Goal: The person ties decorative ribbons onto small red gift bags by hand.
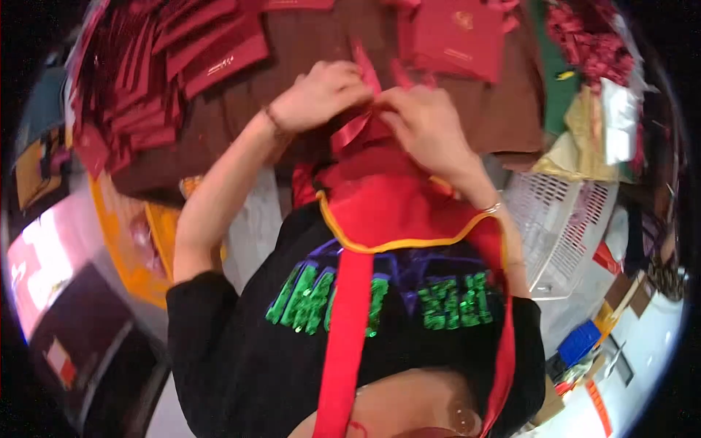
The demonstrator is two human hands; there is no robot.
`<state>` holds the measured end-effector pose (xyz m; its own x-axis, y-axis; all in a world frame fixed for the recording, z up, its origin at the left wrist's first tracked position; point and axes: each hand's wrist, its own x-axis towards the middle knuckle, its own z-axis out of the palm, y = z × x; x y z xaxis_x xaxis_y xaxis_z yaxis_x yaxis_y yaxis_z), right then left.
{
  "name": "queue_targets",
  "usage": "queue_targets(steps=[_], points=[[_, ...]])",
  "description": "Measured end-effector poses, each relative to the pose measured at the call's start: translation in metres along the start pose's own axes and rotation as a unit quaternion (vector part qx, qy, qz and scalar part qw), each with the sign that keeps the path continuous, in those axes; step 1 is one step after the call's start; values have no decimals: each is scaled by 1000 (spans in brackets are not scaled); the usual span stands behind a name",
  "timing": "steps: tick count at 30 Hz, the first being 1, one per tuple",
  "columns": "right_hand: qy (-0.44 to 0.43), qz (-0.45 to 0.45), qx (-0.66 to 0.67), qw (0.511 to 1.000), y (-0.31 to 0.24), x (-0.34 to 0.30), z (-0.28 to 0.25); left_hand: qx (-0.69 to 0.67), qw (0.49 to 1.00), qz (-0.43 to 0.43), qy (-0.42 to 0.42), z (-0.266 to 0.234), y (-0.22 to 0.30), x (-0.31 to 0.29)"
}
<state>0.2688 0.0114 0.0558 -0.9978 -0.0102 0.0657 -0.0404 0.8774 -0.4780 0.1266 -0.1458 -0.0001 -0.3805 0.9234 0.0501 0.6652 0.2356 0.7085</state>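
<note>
At the table's near edge both hands meet over a shiny red ribbon [351,131]. My left hand [328,93] closes its fingers on the ribbon from the left, with one strip sticking up past the fingertips. From the right, my right hand [425,124] pinches the same ribbon, its fingertips close to the left ones. A ribbon loop hangs below the fingers. Dark red material lies under the hands, but what the ribbon is fastened to is partly hidden and blurred. Just below is the red apron [394,212] with yellow trim that I wear.
Stacks of dark red folded bags [223,62] cover the table's left. Another red bag [456,40] lies beyond my right hand on the brown tabletop cloth [504,117]. Red ribbon bundles [591,44] sit far right. A white plastic basket [544,241] and an orange crate [120,248] stand below the table.
</note>
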Motion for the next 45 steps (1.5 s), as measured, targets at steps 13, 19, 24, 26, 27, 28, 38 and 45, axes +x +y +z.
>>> queue_targets(steps=[13,19,24,26,27,28,38,45], points=[[31,-20,130,991,8,-9,6,9,983,49,-178,-16,14,42],[106,-66,179,976,14,-6,19,-316,931,-148,-111,-19,34,50],[319,146,505,789,39,-38,35,-492,841,-214,-63,1,25,40],[210,180,588,760,43,-52,35,-497,838,-218,-56,-3,33,42],[163,164,576,784,42,-57,41,-499,836,-222,-45,-6,38,43],[164,165,576,784,43,-59,47,-448,864,-220,-56,-8,44,46],[-13,178,577,797,39,-52,54,-205,943,-198,-170,-8,24,64],[13,184,673,716,34,-44,41,-334,921,-195,51,-33,18,81]])
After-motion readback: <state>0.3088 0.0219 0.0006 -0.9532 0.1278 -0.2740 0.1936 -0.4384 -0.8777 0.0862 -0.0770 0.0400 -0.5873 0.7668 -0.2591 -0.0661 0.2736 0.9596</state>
